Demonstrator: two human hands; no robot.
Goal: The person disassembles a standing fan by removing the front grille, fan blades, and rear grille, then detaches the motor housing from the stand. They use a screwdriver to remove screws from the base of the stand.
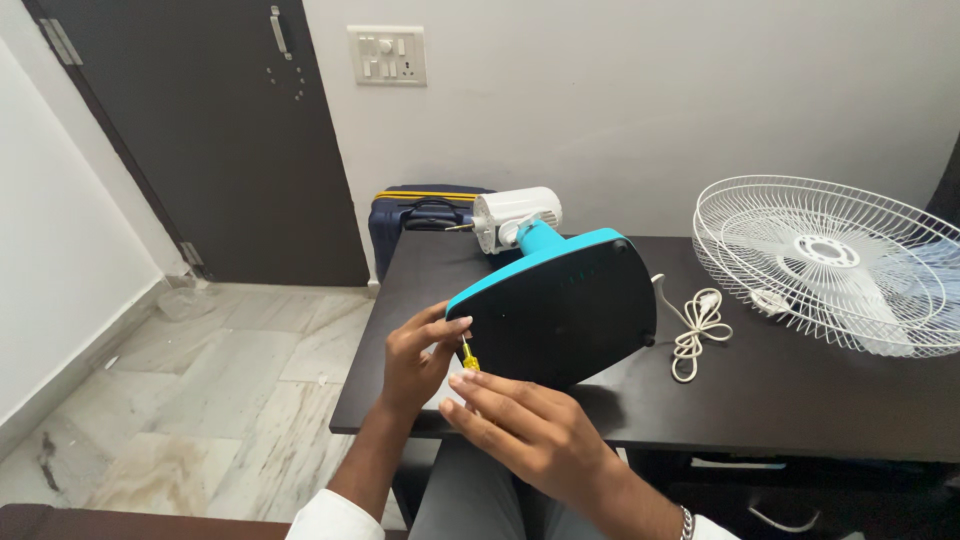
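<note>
A fan's base (560,305), teal on the rim and black on its underside, is tipped up on the dark table (800,400) with the white motor housing (515,217) behind it. My left hand (415,355) grips the base's lower left edge. My right hand (530,425) is closed on a small yellow-handled screwdriver (468,355), whose tip points up at the black underside near the left edge.
A white wire fan guard (835,260) lies on the table's right side, with a coiled white cord (698,330) beside the base. A dark blue suitcase (420,215) stands behind the table near a dark door (220,130). Marble floor (200,400) lies to the left.
</note>
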